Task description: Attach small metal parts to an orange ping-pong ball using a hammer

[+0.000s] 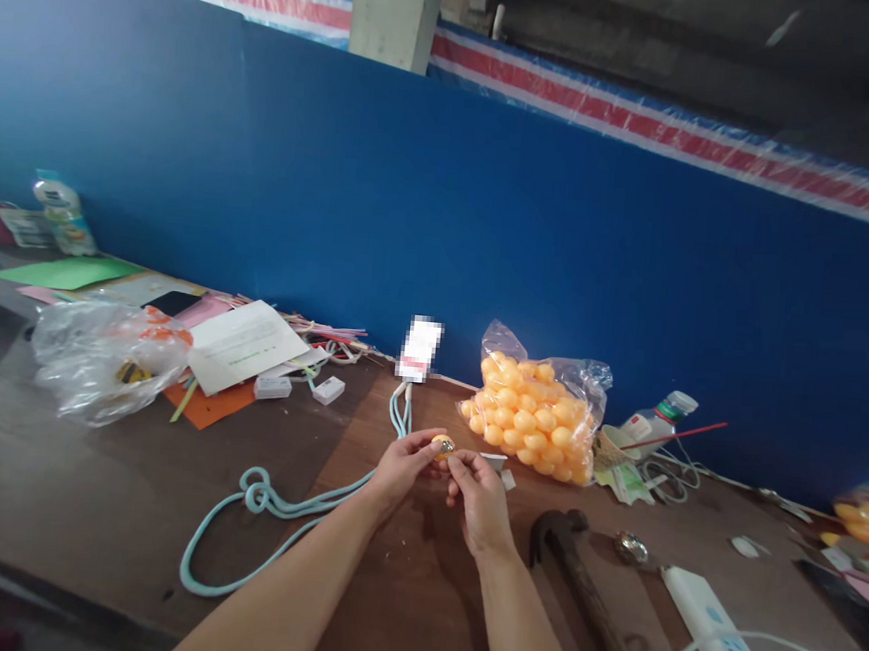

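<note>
My left hand [402,468] pinches a small orange ball [440,444] with a shiny silver piece on its face, just above the wooden table. My right hand [482,498] has its thumb and fingers closed at the ball's right edge, touching it. The fingers hide much of the ball. Behind my hands stands a clear plastic bag of orange balls [533,414]. A light-blue cord [262,498] loops out to the left of my left wrist.
To the right lie a hammer [580,578], a silver metal piece [631,548] and a white power strip [716,629]. A bottle [657,420] stands behind them. Papers [241,345], a crumpled plastic bag [105,355] and small clear boxes [329,389] lie left. A blue partition [384,201] borders the table.
</note>
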The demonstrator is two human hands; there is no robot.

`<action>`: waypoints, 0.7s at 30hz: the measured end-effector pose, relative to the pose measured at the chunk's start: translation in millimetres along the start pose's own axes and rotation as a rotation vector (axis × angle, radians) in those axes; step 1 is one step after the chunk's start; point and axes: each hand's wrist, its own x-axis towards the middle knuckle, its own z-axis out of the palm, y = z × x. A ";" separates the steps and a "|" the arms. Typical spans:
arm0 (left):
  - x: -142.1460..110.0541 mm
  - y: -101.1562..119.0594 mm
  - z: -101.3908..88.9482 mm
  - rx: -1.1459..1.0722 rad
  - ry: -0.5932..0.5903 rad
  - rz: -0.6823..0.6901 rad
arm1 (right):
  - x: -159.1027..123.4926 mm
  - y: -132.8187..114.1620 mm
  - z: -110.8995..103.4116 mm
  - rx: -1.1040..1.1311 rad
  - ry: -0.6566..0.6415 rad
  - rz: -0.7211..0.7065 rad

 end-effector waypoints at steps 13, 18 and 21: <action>2.1 -3.2 -2.5 0.035 -0.001 0.028 | -0.9 -1.7 2.2 0.000 0.007 -0.010; 2.3 -2.6 -1.6 0.042 0.009 0.030 | -1.3 -2.3 3.3 -0.015 0.014 -0.020; 2.7 -2.4 -1.6 0.052 0.004 0.047 | -1.4 -1.7 3.3 -0.015 0.018 -0.017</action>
